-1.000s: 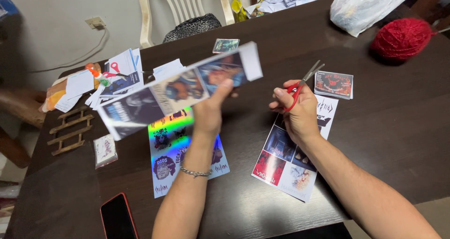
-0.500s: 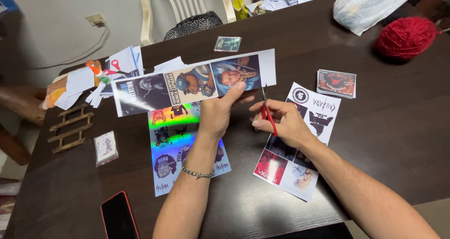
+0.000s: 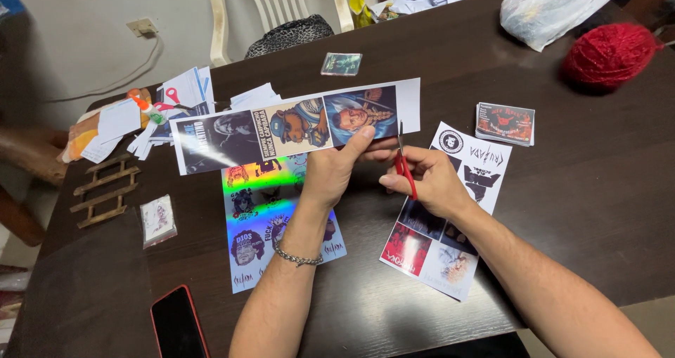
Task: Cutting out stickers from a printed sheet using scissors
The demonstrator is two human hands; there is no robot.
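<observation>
A long white paper strip printed with three pictures (image 3: 295, 124) is held above the dark wooden table (image 3: 583, 182) by the left hand (image 3: 332, 172); its lower edge is pinched between the thumb on the front and the fingers (image 3: 380, 147) behind it, most of which are hidden by the paper. Red-handled scissors (image 3: 403, 163) are gripped in the right hand (image 3: 430, 182), just right of the left fingertips, with the blades pointing up at the strip's lower edge; the handles are largely covered by the curled fingers, so whether the blades are apart cannot be told. Below the left wrist a shiny rainbow sticker sheet (image 3: 264, 221) is partly covered by the forearm. A white sheet of dark stickers (image 3: 450, 210) lies under the right hand, its middle hidden.
</observation>
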